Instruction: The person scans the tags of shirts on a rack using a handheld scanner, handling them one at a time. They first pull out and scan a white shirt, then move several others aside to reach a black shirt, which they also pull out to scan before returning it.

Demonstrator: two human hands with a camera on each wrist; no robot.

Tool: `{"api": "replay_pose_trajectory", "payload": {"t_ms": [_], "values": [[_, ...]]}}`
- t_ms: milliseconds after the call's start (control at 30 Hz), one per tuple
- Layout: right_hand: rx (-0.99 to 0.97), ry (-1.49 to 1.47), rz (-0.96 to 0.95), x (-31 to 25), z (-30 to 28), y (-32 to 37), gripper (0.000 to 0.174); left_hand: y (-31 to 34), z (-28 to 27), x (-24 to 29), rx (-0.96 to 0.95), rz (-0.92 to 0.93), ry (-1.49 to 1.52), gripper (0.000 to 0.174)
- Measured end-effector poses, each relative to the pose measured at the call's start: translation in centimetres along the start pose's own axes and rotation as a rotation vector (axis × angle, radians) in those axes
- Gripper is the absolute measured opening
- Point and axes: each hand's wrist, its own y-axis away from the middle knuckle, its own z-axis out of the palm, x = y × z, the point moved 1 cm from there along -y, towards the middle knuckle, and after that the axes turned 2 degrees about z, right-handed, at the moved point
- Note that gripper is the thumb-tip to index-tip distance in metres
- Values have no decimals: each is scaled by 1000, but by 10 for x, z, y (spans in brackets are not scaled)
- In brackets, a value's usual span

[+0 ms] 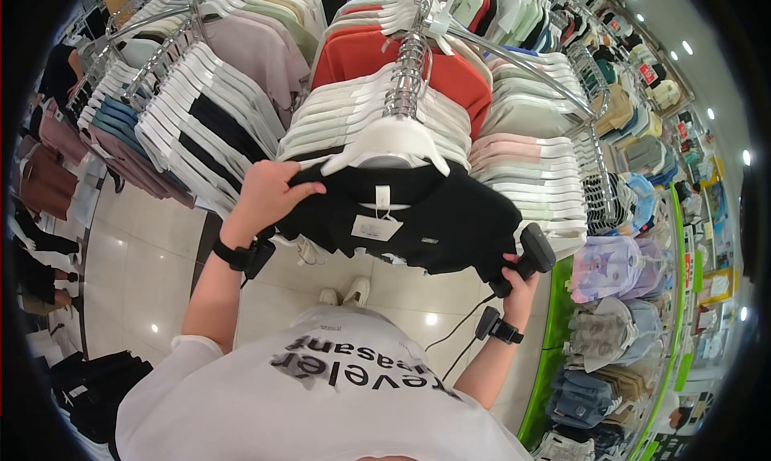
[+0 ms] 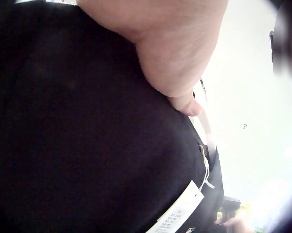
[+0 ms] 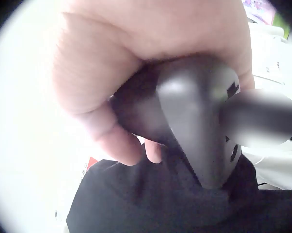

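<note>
Left grip: my left hand [image 1: 269,192], centre left of the head view, grasps the black shirt [image 1: 450,220] at its shoulder. The thumb lies flat across the fabric, and the other fingers are hidden behind the cloth.
Left grip, close view: in the left wrist view the thumb tip presses into the dark cloth near the upper middle of the frame.
Right grip: my right hand [image 1: 518,280], right of centre in the head view, is clenched round the handle of a dark scanner [image 1: 526,256]. The right wrist view shows the fingers wrapped fully about the handle.
Scanner, place: its head sits just beside the lower right edge of the shirt. I cannot tell whether the two touch.
Shirt, place: centre of the head view, on a white hanger [image 1: 385,144] at the front end of the rack [image 1: 409,59], held between both hands.
Shirt, look: plain black and spread wide, with a white neck label. A white hang tag [image 1: 376,226] lies on the chest, and there is a small pale mark to its lower right.
Surroundings: rows of white hangers carrying red, pink, white and black garments fill the upper half of the frame. A pale glossy floor [image 1: 144,252] lies at lower left.
</note>
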Motion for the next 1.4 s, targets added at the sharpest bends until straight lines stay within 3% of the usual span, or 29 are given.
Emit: {"api": "replay_pose_trajectory", "payload": {"t_ms": [33,100,467,733,1167,1200,1400], "values": [[18,-3,18,5,-2,2,56,3,6,1,4,-2,-2,43],[33,-2,43,13,-6,3,49,9,15,3,29,15,-51,64],[124,-3,208,60,-8,20,23,36,51,-8,-21,-3,-129,65],[142,-89,323,70,9,32,20,52,67,-17,-27,11,-150,65],[83,-58,320,91,12,38,20,52,82,-38,-36,-13,-160,64],[89,-62,330,91,13,39,20,47,80,-34,-125,-117,-136,64],[82,-56,334,99,15,40,21,47,87,-44,-129,-228,-60,67]]}}
